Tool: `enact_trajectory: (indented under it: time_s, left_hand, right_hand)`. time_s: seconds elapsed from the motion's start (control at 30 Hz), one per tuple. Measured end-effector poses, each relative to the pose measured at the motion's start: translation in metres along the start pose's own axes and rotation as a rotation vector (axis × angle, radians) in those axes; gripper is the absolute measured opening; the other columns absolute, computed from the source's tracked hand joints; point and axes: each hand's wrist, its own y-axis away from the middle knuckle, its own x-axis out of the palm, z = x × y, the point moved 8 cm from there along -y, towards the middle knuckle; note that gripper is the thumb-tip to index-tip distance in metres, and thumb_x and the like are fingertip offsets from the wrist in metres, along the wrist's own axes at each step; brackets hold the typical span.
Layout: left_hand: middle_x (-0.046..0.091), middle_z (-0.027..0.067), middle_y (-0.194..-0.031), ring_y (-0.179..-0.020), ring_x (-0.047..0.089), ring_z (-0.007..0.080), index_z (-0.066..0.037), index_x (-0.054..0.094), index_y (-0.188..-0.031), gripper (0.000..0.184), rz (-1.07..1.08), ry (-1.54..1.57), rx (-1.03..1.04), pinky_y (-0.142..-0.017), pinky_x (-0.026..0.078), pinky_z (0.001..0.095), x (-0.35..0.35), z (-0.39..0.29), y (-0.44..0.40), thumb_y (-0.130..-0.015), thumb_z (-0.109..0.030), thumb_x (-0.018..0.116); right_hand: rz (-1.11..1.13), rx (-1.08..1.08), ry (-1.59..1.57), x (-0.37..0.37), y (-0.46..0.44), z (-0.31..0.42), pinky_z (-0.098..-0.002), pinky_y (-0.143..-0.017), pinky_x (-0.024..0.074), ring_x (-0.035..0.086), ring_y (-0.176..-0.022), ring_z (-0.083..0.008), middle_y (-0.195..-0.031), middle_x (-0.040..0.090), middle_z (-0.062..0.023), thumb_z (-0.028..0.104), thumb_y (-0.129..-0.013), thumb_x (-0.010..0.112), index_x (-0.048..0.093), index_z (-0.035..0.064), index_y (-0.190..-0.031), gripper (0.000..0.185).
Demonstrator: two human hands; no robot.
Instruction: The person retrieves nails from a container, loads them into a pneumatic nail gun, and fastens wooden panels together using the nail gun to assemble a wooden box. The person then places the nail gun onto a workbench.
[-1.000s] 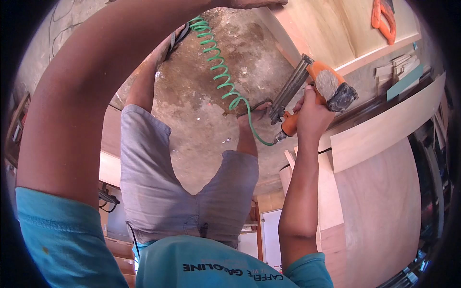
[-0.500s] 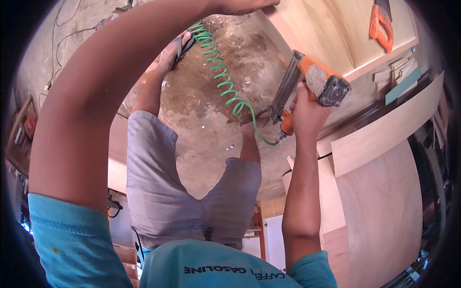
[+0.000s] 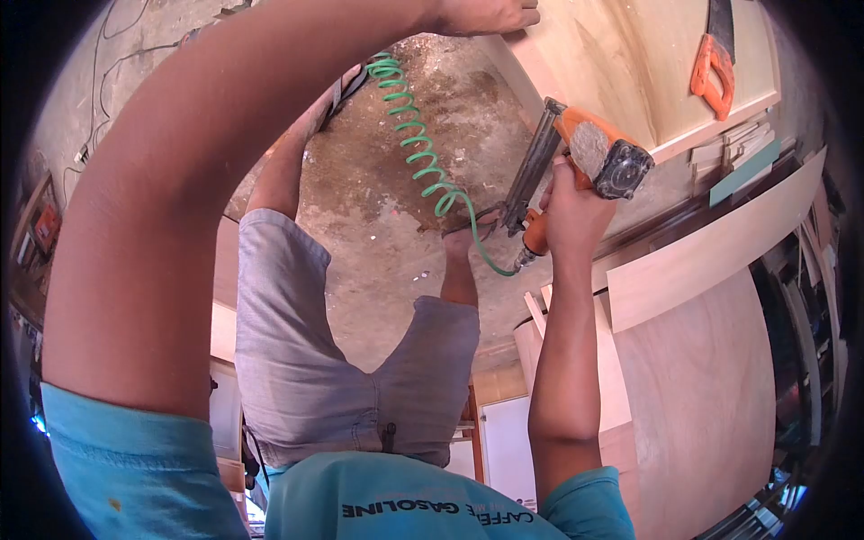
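Observation:
My right hand point(image 3: 580, 209) is wrapped round the handle of an orange and black nail gun point(image 3: 594, 144), held above the floor near the panel's corner. A green coiled air hose point(image 3: 416, 144) runs from the metal fitting on its handle toward my foot. At the top edge of the view, my left hand point(image 3: 490, 16) is at the left side of a pale wooden panel point(image 3: 621, 67). Its fingers look curled, and the frame cuts part of it off, so what they hold is hidden. On the panel lies a handsaw with an orange handle point(image 3: 714, 76).
Wood offcuts point(image 3: 733, 148) and a teal strip point(image 3: 745, 173) lie below the panel. Long plywood sheets point(image 3: 702, 387) lean at the right. My sandalled feet stand on the stained concrete floor point(image 3: 378, 261). Black cables point(image 3: 135, 61) trail at upper left.
My left hand shows more of itself and sits slightly further right and lower in view. The nail gun stays in my right hand, almost unmoved. The view has shifted slightly.

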Motion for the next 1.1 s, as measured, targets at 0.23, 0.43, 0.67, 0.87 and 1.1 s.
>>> enact_trajectory:
  time_s: [0.23,0.43,0.67,0.87,1.1]
  left_hand:
    - [0.063,0.0133,-0.095,-0.098,0.061,0.0291,-0.001,0.06,-0.093,0.018,0.028,-0.009,0.056,-0.085,0.051,0.038,-0.005,0.003,0.0,-0.09,-0.016,0.051]
    - [0.062,0.0133,-0.096,-0.097,0.06,0.0286,-0.001,0.059,-0.093,0.018,0.026,0.035,0.026,-0.085,0.051,0.0384,-0.007,0.005,0.001,-0.09,-0.017,0.051]
    - [0.061,0.012,-0.095,-0.098,0.059,0.028,-0.003,0.058,-0.092,0.017,-0.052,0.075,0.082,-0.085,0.05,0.0379,-0.016,0.004,0.007,-0.09,-0.017,0.049]
    - [0.059,0.0125,-0.099,-0.1,0.057,0.0286,-0.004,0.058,-0.095,0.017,-0.003,-0.022,-0.084,-0.088,0.048,0.0386,-0.051,0.032,0.029,-0.089,-0.018,0.051]
    - [0.061,0.0115,-0.097,-0.099,0.058,0.0277,-0.003,0.058,-0.094,0.017,0.008,-0.017,-0.024,-0.087,0.048,0.0383,-0.063,0.034,0.029,-0.087,-0.017,0.051]
  right_hand:
    - [0.0,-0.096,0.037,0.001,-0.004,0.013,-0.0316,-0.057,0.0443,0.057,-0.062,-0.0166,-0.075,0.061,-0.008,0.011,-0.088,0.066,0.062,-0.0022,-0.101,0.018]
    - [-0.009,-0.091,0.001,-0.002,-0.004,0.004,-0.0283,-0.043,0.0408,0.051,-0.046,-0.0119,-0.062,0.055,-0.0037,0.01,-0.09,0.065,0.059,-0.0009,-0.097,0.014]
    - [-0.038,-0.002,-0.01,-0.004,0.004,0.008,-0.0363,-0.076,0.0498,0.067,-0.086,-0.024,-0.094,0.07,-0.0149,0.01,-0.085,0.067,0.066,-0.0056,-0.105,0.025]
    - [-0.046,-0.139,-0.073,-0.003,0.008,0.054,-0.0389,-0.076,0.053,0.072,-0.084,-0.0277,-0.088,0.074,-0.017,0.01,-0.082,0.068,0.07,-0.0068,-0.097,0.023]
    - [-0.021,-0.159,-0.019,0.008,0.003,0.077,-0.0397,-0.075,0.0527,0.072,-0.084,-0.0297,-0.087,0.073,-0.0191,0.011,-0.082,0.068,0.07,-0.0055,-0.097,0.022]
